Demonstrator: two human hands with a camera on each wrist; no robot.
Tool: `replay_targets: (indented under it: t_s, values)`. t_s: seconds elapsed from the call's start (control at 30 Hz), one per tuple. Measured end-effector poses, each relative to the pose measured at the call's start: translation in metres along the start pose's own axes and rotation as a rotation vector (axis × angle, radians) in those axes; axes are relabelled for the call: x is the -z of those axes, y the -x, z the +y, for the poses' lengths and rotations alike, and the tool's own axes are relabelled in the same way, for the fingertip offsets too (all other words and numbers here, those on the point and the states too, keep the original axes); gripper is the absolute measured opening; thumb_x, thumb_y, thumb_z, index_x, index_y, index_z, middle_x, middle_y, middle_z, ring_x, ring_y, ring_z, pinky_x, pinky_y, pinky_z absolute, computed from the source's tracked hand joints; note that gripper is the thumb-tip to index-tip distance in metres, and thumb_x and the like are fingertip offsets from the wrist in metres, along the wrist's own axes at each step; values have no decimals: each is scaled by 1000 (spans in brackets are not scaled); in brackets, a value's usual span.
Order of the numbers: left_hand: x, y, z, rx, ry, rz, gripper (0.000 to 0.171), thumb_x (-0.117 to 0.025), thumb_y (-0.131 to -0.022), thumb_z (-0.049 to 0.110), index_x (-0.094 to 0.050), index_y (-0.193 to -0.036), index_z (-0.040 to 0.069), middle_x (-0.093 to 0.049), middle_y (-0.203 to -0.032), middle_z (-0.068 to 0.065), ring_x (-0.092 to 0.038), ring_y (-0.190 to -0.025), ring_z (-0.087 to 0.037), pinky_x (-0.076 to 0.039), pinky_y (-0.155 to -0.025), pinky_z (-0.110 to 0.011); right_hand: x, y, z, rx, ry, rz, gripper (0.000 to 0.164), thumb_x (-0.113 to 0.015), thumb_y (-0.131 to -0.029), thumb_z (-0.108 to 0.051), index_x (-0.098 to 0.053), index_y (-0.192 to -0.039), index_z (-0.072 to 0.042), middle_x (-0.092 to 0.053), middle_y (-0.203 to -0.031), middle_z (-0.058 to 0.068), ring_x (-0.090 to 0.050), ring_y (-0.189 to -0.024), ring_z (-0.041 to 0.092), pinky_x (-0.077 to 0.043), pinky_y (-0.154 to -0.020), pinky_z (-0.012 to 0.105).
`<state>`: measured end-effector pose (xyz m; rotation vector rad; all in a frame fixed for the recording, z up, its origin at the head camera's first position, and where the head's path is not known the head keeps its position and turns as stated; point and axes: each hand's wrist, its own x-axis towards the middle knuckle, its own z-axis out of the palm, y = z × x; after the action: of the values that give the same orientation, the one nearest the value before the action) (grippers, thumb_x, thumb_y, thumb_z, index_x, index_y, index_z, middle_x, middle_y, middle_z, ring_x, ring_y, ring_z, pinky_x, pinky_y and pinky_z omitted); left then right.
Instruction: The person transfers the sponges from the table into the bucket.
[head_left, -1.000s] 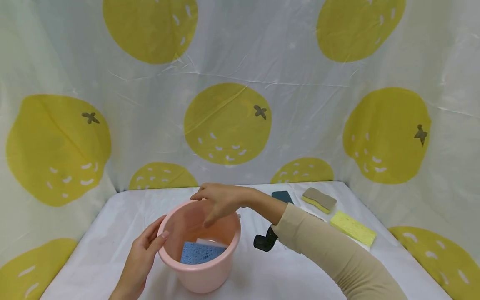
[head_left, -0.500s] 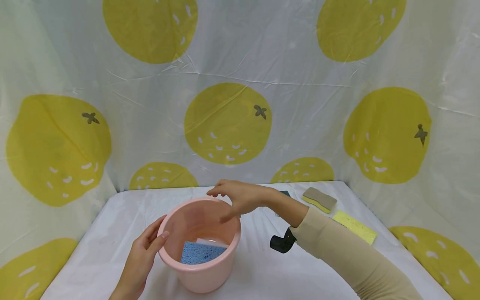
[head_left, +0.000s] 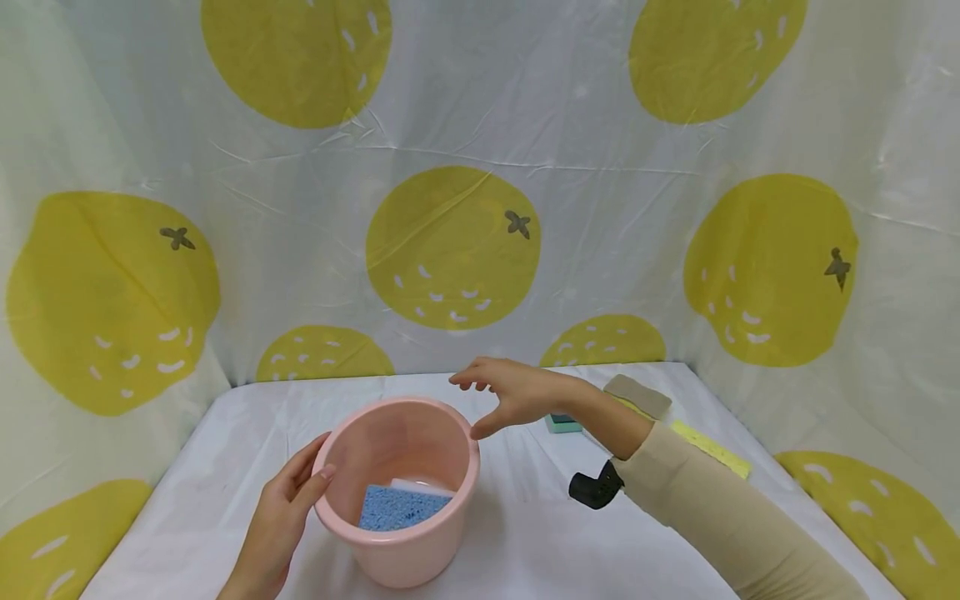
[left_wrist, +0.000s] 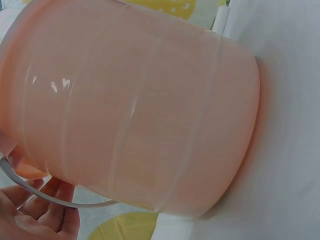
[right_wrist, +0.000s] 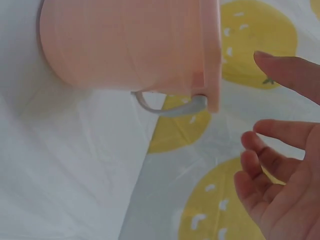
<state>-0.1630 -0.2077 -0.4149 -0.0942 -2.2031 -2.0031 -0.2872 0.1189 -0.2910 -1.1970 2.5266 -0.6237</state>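
A pink plastic bucket (head_left: 408,554) stands on the white-covered table. My left hand (head_left: 281,508) grips its left rim, thumb over the edge and fingers along the outside. Inside the bucket lie a blue sponge (head_left: 397,508) and a whitish flat piece (head_left: 420,486), partly hidden behind it. My right hand (head_left: 510,396) is at the right rim, holding nothing, with thumb and fingers spread apart. In the right wrist view the fingers are beyond the rim, near the pale handle (right_wrist: 172,110). The left wrist view shows the handle crossing in front of my left fingers (left_wrist: 62,210).
Right of the bucket, partly behind my right arm, lie a dark-and-green sponge (head_left: 564,423), a grey-and-yellow scrub sponge (head_left: 637,396) and a yellow sponge (head_left: 712,450). A black wrist camera (head_left: 596,486) sticks out under the right sleeve. A lemon-print curtain (head_left: 585,208) encloses the table.
My right hand has drawn back rightward from over the bucket's opening to its right rim, still empty. My left hand, the bucket and the blue sponge stay where they were.
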Motion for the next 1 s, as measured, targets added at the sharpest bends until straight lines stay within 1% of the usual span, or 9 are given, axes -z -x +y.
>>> replay_targets:
  t_s: [0.27, 0.4, 0.47, 0.63, 0.83, 1.0]
  values:
    - [0, 0, 0, -6, -3, 4, 54, -60, -108, 22, -43, -156, 5, -47, -153, -13, -53, -124, 4, -42, -96, -11, 3, 16, 10, -20, -37, 71, 74, -83, -88, -32, -53, -151, -9, -57, -136, 3, -54, -121, 24, -47, -102, 49]
    - [-1, 0, 0, 0, -4, 6, 54, -60, -108, 23, -44, -156, 6, -47, -153, -13, -53, -124, 4, -43, -95, -11, 5, 23, 18, -19, -66, 91, 73, -82, -89, -30, -51, -152, -8, -58, -134, 4, -54, -120, 24, -45, -104, 52]
    - [-1, 0, 0, 3, -4, 5, 54, -60, -108, 23, -43, -156, 6, -47, -153, -13, -53, -124, 4, -43, -95, -11, 6, 26, 21, -18, -79, 96, 73, -82, -90, -29, -51, -152, -8, -58, -135, 4, -54, -120, 24, -44, -105, 53]
    - [-1, 0, 0, 10, -3, 4, 54, -60, -108, 24, -43, -156, 6, -47, -153, -12, -53, -124, 4, -43, -95, -11, 6, 33, 29, -25, -100, 111, 71, -81, -90, -28, -52, -152, -9, -58, -138, 4, -54, -121, 24, -45, -104, 51]
    - [-1, 0, 0, 16, -4, 3, 55, -59, -108, 25, -43, -157, 6, -46, -154, -13, -52, -123, 6, -43, -95, -11, 7, 43, 38, -78, -151, 110, 71, -81, -90, -29, -52, -152, -9, -57, -140, 4, -53, -123, 26, -44, -105, 52]
    - [-1, 0, 0, 1, -4, 2, 54, -59, -108, 23, -44, -156, 6, -47, -153, -13, -53, -124, 4, -43, -95, -12, 9, 51, 46, -106, -174, 108, 74, -81, -90, -29, -49, -153, -6, -57, -140, 6, -52, -126, 28, -42, -107, 54]
